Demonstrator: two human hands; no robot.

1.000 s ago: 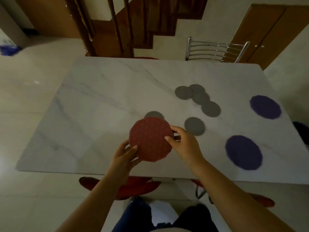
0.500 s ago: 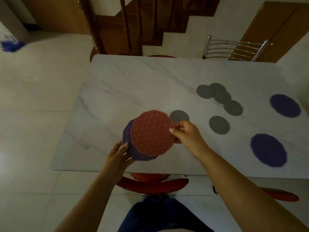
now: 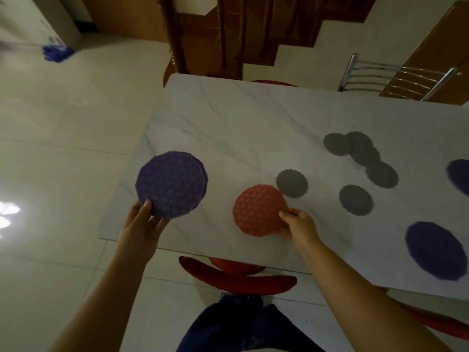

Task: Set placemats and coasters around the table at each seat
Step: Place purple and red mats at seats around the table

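My left hand point(image 3: 146, 222) holds a small stack of round placemats with a purple placemat point(image 3: 171, 185) on top, raised over the white marble table's point(image 3: 228, 128) near left corner. My right hand point(image 3: 295, 222) pinches the right edge of a red placemat point(image 3: 258, 210) low over the table near the front edge. Several round grey coasters point(image 3: 355, 203) lie scattered right of it, the nearest grey coaster point(image 3: 291, 183) just behind the red mat. Two more purple placemats lie on the table, one at the front right point(image 3: 435, 250) and one at the right edge point(image 3: 459, 174).
A red chair point(image 3: 236, 278) is tucked under the front edge below my hands. A metal-backed chair point(image 3: 396, 77) stands at the far side, with a wooden staircase point(image 3: 228, 34) behind. A blue mop head point(image 3: 57, 53) lies on the floor far left.
My hands have parted. The left hand carried the purple-topped stack to the left, while the right hand drew the red placemat off to the right and lower toward the table.
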